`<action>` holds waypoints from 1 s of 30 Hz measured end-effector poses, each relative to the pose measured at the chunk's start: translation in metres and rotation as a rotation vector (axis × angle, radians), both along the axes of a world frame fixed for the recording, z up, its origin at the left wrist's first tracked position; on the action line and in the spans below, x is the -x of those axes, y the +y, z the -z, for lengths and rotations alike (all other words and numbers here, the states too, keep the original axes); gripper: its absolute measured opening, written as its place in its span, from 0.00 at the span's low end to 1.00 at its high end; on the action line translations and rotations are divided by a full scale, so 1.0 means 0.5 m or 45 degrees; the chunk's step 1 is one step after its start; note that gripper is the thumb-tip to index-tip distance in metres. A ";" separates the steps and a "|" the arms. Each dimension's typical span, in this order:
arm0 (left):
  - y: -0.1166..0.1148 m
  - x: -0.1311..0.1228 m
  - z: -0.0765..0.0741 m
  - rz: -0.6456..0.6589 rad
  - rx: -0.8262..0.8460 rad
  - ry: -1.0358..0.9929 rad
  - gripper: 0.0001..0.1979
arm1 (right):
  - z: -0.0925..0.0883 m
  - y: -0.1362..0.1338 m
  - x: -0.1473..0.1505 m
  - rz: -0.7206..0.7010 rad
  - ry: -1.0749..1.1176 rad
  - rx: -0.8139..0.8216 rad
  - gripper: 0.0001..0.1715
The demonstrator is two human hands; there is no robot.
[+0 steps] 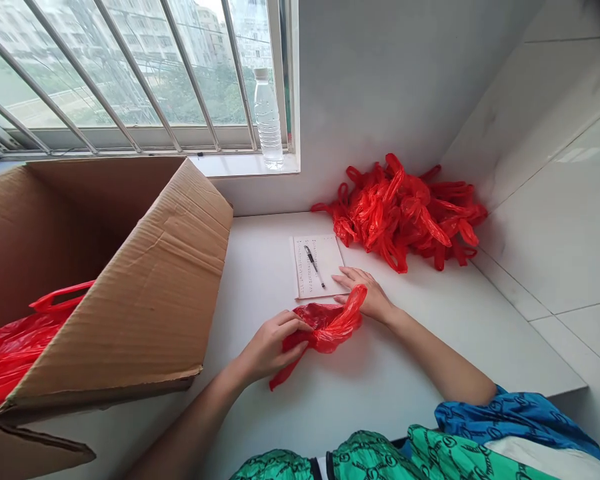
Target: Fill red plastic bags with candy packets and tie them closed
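Observation:
A crumpled red plastic bag [333,330] is in front of me over the white table. The fingers and thumb of my left hand [275,340] are closed on its left part, and a loose red end hangs below them. Just behind the bag's right handle is my right hand [367,293], with its fingers stretched out toward the notebook [303,277]; part of this hand is hidden by the bag. A black pen [314,265] lies aslant on the notebook's page, which has rows of small marks.
To the left stands a large open cardboard box [150,293] with red bags [25,347] inside. A heap of red plastic bags [405,210] lies against the back wall on the right. A clear water bottle [269,123] stands upright on the windowsill [230,165] by the barred window.

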State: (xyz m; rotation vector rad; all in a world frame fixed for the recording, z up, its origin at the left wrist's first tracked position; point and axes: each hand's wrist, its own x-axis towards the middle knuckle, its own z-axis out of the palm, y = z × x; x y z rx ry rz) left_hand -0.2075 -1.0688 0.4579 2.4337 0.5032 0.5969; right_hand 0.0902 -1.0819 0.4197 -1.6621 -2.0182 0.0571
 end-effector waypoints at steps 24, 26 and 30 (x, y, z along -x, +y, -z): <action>0.001 -0.022 -0.040 -0.326 -0.157 -0.259 0.06 | -0.137 -0.135 0.099 -0.193 0.427 -0.059 0.10; 0.011 0.004 -0.040 -0.477 0.003 -0.341 0.06 | -0.139 -0.140 0.069 -0.069 0.586 -0.136 0.09; 0.016 0.039 -0.042 -0.720 0.149 -0.347 0.08 | -0.137 -0.156 0.037 0.096 0.724 -0.034 0.07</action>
